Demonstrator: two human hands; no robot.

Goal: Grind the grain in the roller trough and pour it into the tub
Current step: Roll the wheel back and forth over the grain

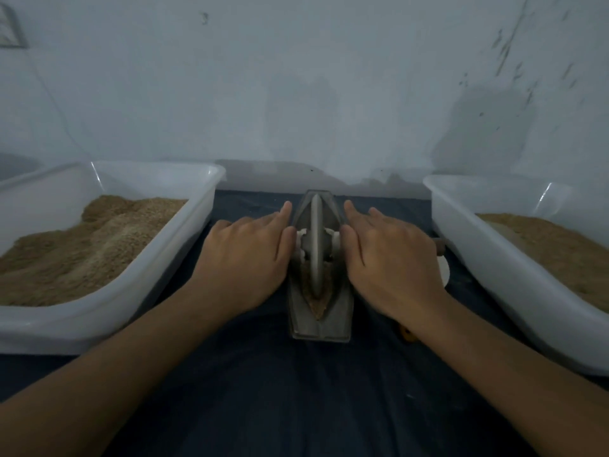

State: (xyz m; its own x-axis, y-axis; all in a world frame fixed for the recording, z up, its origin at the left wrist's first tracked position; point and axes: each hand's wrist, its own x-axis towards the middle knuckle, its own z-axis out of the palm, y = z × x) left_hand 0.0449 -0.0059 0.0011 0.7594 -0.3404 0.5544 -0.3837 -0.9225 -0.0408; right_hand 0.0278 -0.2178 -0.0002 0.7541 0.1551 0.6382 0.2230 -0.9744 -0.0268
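On the dark-clothed tabletop (296, 407) the metal roller trough (318, 291) lies lengthwise, brown grain (318, 300) at its near end. The left hand (245, 258) and right hand (392, 258) lie flat, fingers straight, pressing the wheel's (315, 245) axle from either side. Flanking white tubs (201, 206) (461, 225) hold grain.

Plain workroom: stained wall (296, 77), grain-filled tubs (204, 206).
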